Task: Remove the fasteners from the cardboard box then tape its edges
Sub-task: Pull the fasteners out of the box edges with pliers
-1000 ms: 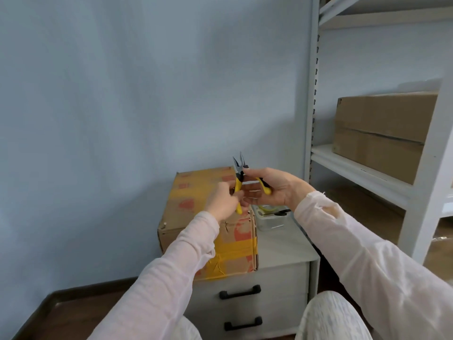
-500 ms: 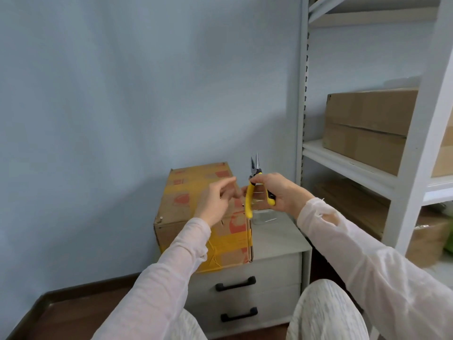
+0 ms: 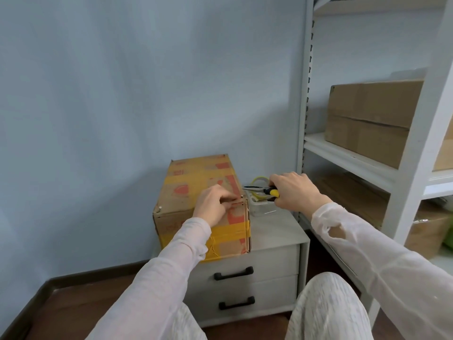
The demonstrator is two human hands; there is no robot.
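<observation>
A cardboard box with red print and yellow tape bands stands on a small grey drawer cabinet. My left hand rests on the box's top near its front right corner, fingers curled against the cardboard. My right hand grips yellow-handled pliers held level, their jaws pointing left toward that corner of the box. A small metal fastener shows at the box's front left corner.
A clear plastic container with a roll of tape sits right of the box, behind the pliers. White metal shelving stands at the right with brown boxes on it. The cabinet has two black-handled drawers.
Both hands have come down from in front of me. The left hand left the pliers and landed on the box top; the right hand turned the pliers from upright to level.
</observation>
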